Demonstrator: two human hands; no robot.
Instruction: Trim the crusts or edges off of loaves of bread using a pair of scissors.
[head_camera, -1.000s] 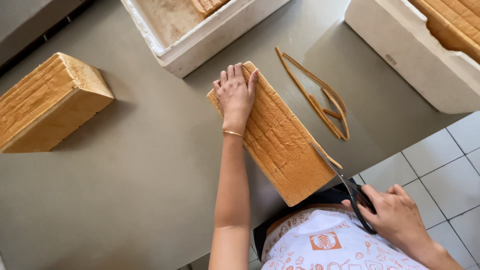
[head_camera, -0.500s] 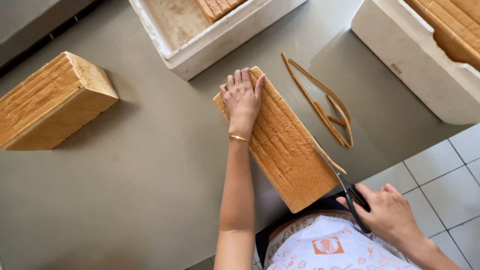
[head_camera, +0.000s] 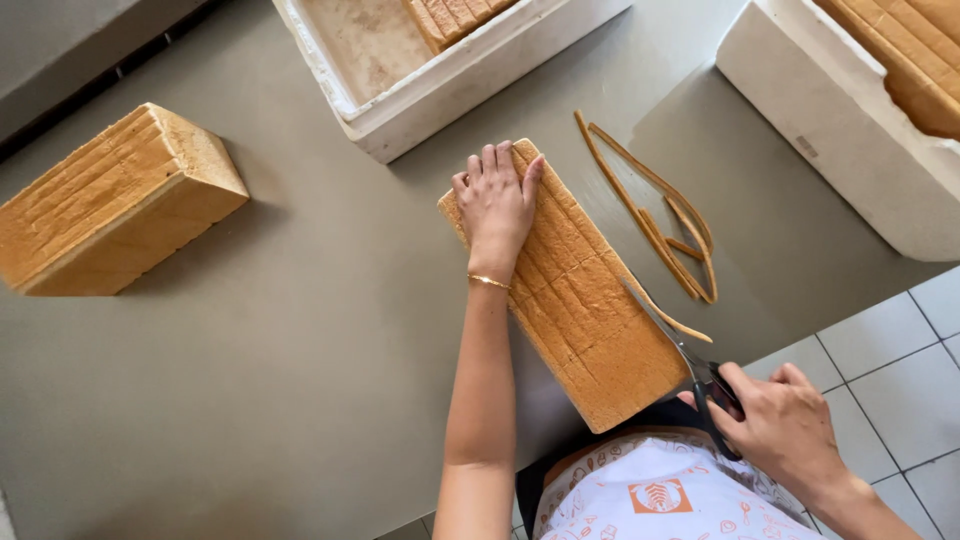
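The long golden-brown block of sliced sandwich bread (head_camera: 575, 295) lies flat on the grey-green surface (head_camera: 300, 380), running diagonally between the two hands. The left hand (head_camera: 497, 203) rests on its far end, its grip released, palm down and fingers spread, pressing rather than clasping. The right hand (head_camera: 785, 425), at the near end, has its grip clenched through the black handles of a pair of scissors (head_camera: 690, 370), whose blades lie along the loaf's right edge, where a thin crust strip curls away.

The loaf looks light, soft and easily crushed, and being pre-sliced it would likely sag or split if lifted by one end. Flat pressure from above or support along both long sides seems the safest hold.

Beyond the scissors lie thin brown crust trimmings (head_camera: 660, 215); far to the left of the pressing hand sits a second uncut brown loaf (head_camera: 115, 205).
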